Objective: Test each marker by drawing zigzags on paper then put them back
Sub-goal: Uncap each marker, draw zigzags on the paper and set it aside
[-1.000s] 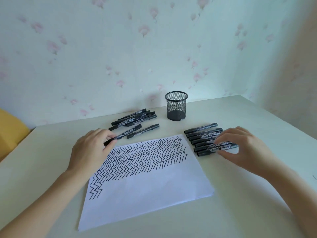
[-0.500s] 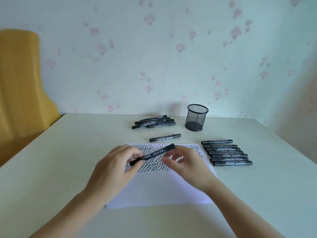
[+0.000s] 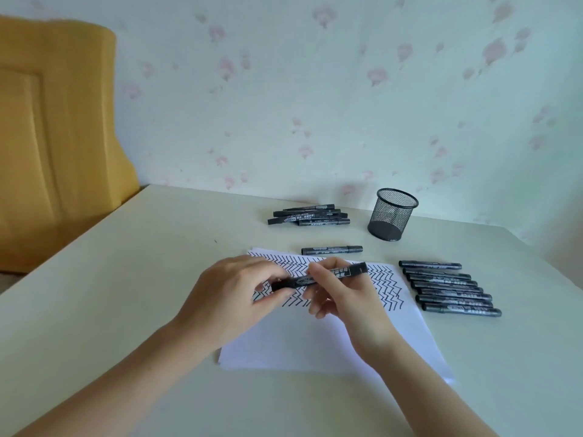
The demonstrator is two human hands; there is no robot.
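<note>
Two hands are on one black marker right now, held in the air over the paper in the middle of the frame. My left hand pinches the left end with thumb and fingers. My right hand pinches the middle of the marker with its fingers, and the other fingers curl loosely under it. I think I am about to pull the cap off, but I cannot tell which end has the cap, because my hands hide part of it.

Things could go wrong from here. If I pull too hard, the cap could pop off fast and the wet tip could hit my skin or the worktop. The cap could also fly away and roll off the edge. If my wrists press on the paper and slide, the sheet could move and my new zigzag could cross the old zigzags.

I could also mix up the markers. One marker lies alone just above the paper. A neat row of markers lies at the right, and a pile of markers lies higher up, left of the mesh cup. If I put this one in the wrong group, I might test it twice or miss another.
</note>
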